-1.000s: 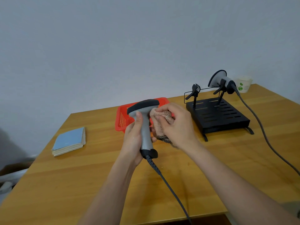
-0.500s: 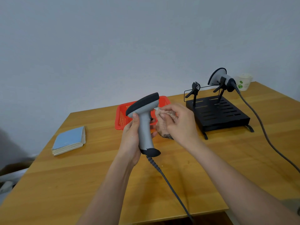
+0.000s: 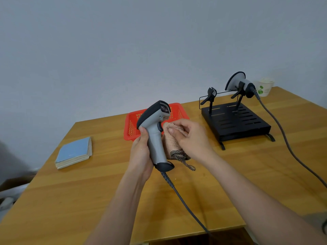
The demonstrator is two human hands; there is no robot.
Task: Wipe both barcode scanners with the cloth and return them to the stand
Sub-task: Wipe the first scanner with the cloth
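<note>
Scanner tipped back, cloth down at the trigger now

Left hand (image 3: 141, 154) stays wrapped around the scanner (image 3: 155, 137) grip; right hand (image 3: 189, 138) fingers pinch the cloth (image 3: 172, 140) against the trigger side, lower than a second ago. Second scanner (image 3: 238, 83) sits on the stand (image 3: 235, 119), so probably mid first wipe.

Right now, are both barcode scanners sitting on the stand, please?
No, only one scanner sits on the stand; the left hand holds the other scanner.

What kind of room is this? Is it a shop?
Probably a plain office or workroom, not clearly a shop: a wooden table against a bare wall, a black scanner stand and a red basket.
</note>
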